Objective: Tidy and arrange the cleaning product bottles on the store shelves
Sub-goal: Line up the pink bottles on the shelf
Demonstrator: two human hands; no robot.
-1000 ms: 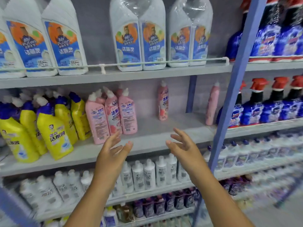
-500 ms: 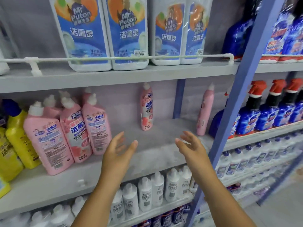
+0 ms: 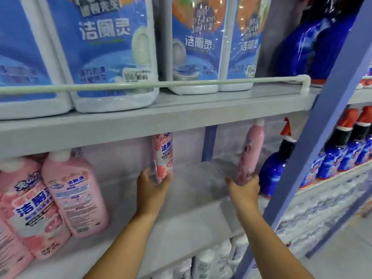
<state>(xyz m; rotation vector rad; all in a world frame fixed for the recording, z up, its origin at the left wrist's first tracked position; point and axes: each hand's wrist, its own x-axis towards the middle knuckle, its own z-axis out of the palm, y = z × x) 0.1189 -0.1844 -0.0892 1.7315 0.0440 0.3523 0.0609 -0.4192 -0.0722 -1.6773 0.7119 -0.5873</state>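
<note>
Two pink bottles stand alone at the back of the grey middle shelf [image 3: 193, 222]. My left hand [image 3: 152, 187] grips the base of the left pink bottle [image 3: 163, 156], whose top is hidden behind the shelf above. My right hand [image 3: 244, 191] grips the base of the right pink bottle [image 3: 250, 154], a slimmer one with a white cap, leaning a little to the right. A group of pink bottles [image 3: 74, 194] with white caps stands at the left of the same shelf.
Large white bottles with blue labels [image 3: 112, 47] fill the upper shelf behind a white rail [image 3: 141, 84]. A blue upright post [image 3: 314, 137] stands at the right. Dark blue spray bottles [image 3: 277, 168] with red tops sit beyond it. White bottles [image 3: 207, 264] line the shelf below.
Both hands were open in front of the shelf. They have reached to the back of it and each has closed round a lone pink bottle. The view has moved closer.
</note>
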